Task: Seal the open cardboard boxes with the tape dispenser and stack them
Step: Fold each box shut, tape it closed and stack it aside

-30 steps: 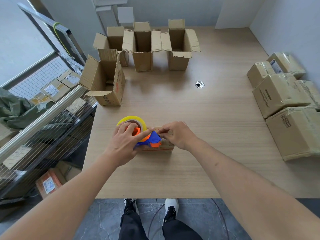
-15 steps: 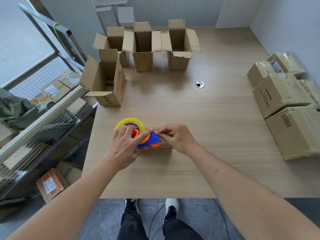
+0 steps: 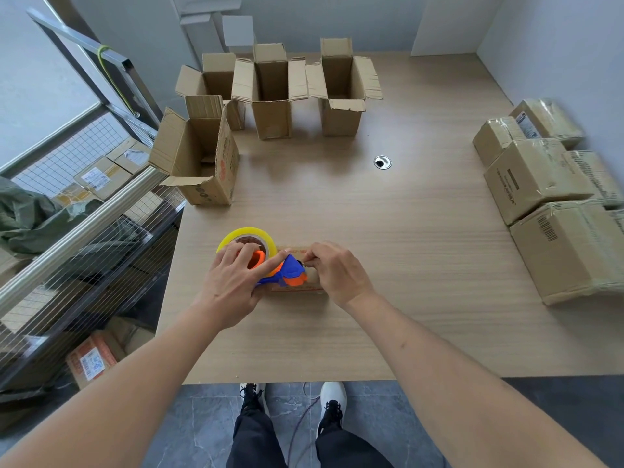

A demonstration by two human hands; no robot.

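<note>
Nearest the camera, two bare forearms reach forward over the near edge of the wooden table [image 3: 422, 265]; below that edge, dark trousers and black-and-white shoes stand on a grey tiled floor.

The left hand [image 3: 233, 282] lies over the tape dispenser [image 3: 270, 265], fingers curled across the orange core and yellow tape roll, index finger stretched along the blue body. It holds the dispenser. The right hand [image 3: 337, 271] is just beside it, fingertips pinched together at the dispenser's blue and orange front end; what they pinch is too small to make out. The dispenser rests on a small flat cardboard box [image 3: 304, 287] lying near the table's front left.

The table surface beyond the hands is bare wood as far as a round cable grommet [image 3: 382, 162]. On the left edge stands an open box [image 3: 199, 163], flaps splayed. Further back, three open boxes [image 3: 280, 96] stand in a row near the far wall, flaps touching or nearly so.

Along the right edge, sealed boxes [image 3: 547, 204] wrapped in tape sit grouped against the wall. Left of the table, a wire-mesh rack [image 3: 77, 238] holds labelled parcels.
</note>
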